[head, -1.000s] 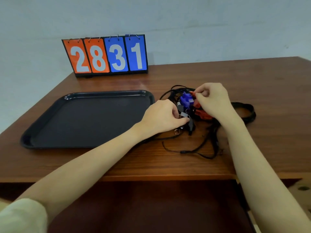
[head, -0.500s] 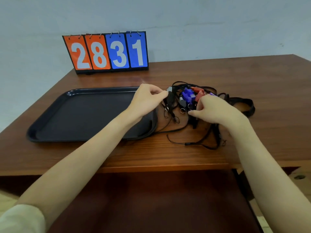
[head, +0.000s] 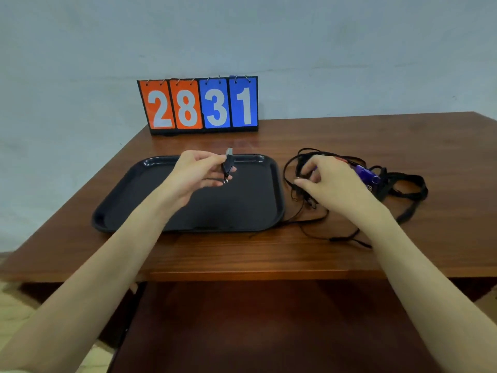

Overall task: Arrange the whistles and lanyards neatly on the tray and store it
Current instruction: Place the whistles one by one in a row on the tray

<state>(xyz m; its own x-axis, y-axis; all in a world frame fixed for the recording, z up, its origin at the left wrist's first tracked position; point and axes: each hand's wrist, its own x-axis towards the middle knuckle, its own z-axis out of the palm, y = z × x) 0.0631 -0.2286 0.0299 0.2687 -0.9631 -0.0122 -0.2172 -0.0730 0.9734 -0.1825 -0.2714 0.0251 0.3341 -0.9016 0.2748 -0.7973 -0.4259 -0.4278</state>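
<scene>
A black tray (head: 129,200) lies on the wooden table at the left. Over its far part, my left hand (head: 199,170) pinches a black whistle (head: 228,164) with a small metal ring hanging below it. To the right of the tray lies a tangled heap of black lanyards (head: 403,189) with a purple whistle (head: 365,175) and a bit of a red one showing. My right hand (head: 330,181) rests on the left side of that heap, fingers curled around black cords. Part of the heap is hidden under this hand.
A flip scoreboard (head: 199,105) reading 2831 stands at the table's back edge against the wall. Loose lanyard loops (head: 347,239) trail toward the table's front edge (head: 242,273). Bare wood stretches to the right of the heap.
My left hand has lifted the black whistle out of the heap and carried it left over the tray. My right hand stayed on the heap, holding the cords.
</scene>
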